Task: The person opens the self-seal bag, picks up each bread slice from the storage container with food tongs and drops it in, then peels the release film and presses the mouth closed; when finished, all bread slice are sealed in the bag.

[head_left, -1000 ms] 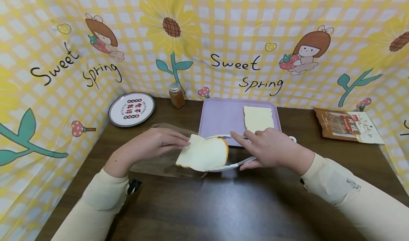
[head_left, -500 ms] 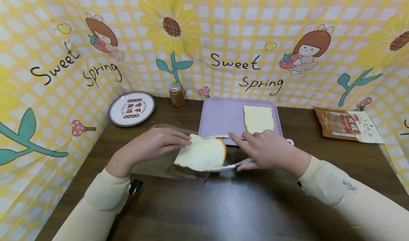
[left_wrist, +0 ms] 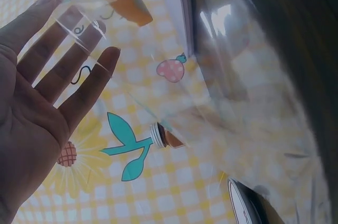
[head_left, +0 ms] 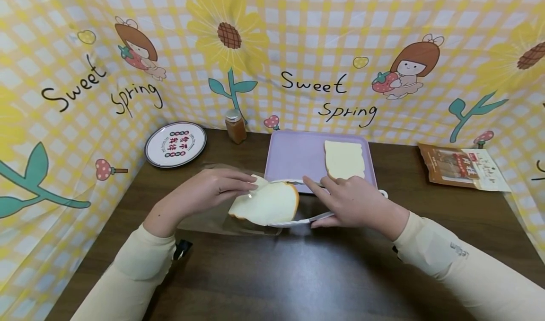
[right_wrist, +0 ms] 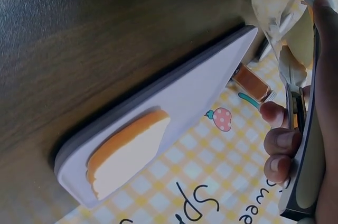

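In the head view, my right hand (head_left: 355, 202) grips white food tongs (head_left: 291, 223), with the index finger stretched along the upper arm. A crusted bread slice (head_left: 272, 202) lies between the tong ends, its left part inside a clear plastic bag (head_left: 204, 222). My left hand (head_left: 210, 188) pinches the bag's film over the slice's upper left corner. Its other fingers are spread and nearly straight in the left wrist view, where film (left_wrist: 237, 102) hangs beside them. The right wrist view shows fingers curled round the tong handle (right_wrist: 309, 176).
A lilac tray (head_left: 294, 155) behind the hands bears another bread slice (head_left: 345, 160). At the back left are a round plate (head_left: 175, 145) and a jar (head_left: 235, 127) with a silver lid. A brown and white food packet (head_left: 464, 167) lies at the right.
The tongs, bread slice and right hand have shifted slightly left, bringing the slice further under the film. My left hand has barely moved, and its fingertips overlap the slice a little more.
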### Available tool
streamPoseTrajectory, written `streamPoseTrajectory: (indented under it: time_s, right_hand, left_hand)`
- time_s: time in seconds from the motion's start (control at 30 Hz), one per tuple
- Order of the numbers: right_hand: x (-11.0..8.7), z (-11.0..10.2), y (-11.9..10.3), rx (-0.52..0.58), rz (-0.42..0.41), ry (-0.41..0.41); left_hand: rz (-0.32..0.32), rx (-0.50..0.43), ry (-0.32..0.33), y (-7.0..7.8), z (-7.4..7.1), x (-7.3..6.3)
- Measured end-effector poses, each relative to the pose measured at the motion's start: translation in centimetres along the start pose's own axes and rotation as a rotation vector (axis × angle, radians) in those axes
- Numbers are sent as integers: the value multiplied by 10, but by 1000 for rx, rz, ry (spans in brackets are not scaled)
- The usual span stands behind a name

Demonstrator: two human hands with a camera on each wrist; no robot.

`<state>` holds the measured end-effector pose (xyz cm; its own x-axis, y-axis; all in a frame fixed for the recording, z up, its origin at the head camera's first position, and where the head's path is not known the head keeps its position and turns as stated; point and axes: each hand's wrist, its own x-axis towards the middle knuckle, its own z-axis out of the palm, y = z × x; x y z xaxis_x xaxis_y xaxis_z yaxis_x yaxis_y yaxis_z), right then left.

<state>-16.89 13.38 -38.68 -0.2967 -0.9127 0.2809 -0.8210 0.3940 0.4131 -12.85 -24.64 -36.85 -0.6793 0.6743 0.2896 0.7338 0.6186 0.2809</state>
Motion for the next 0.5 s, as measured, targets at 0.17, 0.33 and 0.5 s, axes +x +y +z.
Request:
streamPoseTrajectory:
  time_s: [0.17, 0.33, 0.5]
  right_hand:
    - [0, 1, -5, 1, 24, -22]
    - [1, 3, -9, -20, 26, -1]
    - [4, 4, -12, -43, 15, 26]
  left_hand:
    - [-28, 20, 7, 2, 1, 0]
    - [-41, 22, 23, 3, 1, 1]
    - [-57, -7, 15, 6, 1, 2]
